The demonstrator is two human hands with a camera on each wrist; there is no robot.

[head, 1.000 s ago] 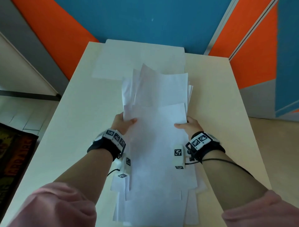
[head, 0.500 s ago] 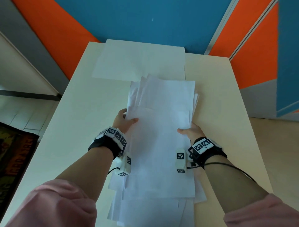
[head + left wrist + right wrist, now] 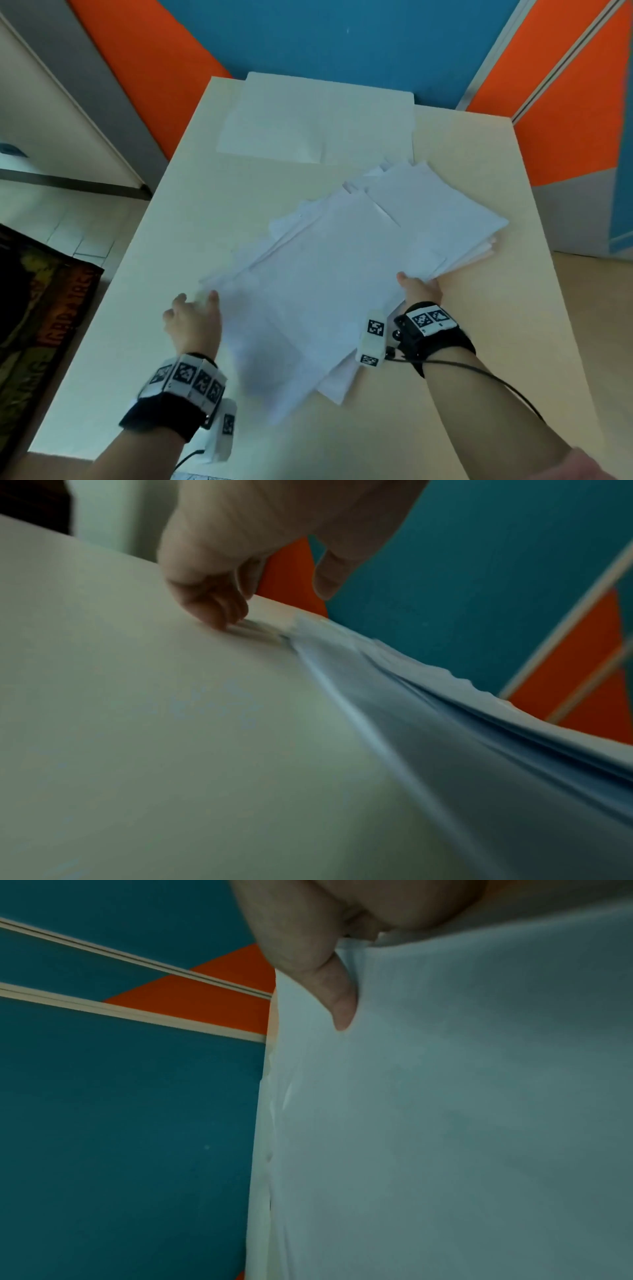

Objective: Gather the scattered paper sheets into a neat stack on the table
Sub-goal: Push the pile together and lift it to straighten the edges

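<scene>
From the head view, the bundle of paper sheets (image 3: 346, 274) lies skewed across the middle of the desk (image 3: 171, 219), its edges fanned and uneven, so the step in hand looks like squaring the gathered bundle, not collecting strays. The right hand (image 3: 419, 289) pinches the bundle's right edge, thumb on top. The left hand (image 3: 193, 322) sits at the left corner with fingers loosely spread; here I cannot tell whether it grasps anything. A separate large white sheet (image 3: 318, 120) lies flat at the far end of the desk, just apart from the bundle. The left wrist view adds what the head view hides: the left fingertips (image 3: 219, 615) rest curled on the bare desk, beside the paper's corner, holding nothing, and the layered sheet edges show stepped. The right wrist view shows the right thumb (image 3: 337, 1007) pressed on the top sheet, with staggered edges beside it. Next, I judge, both hands must clamp opposite edges and tap them level.
</scene>
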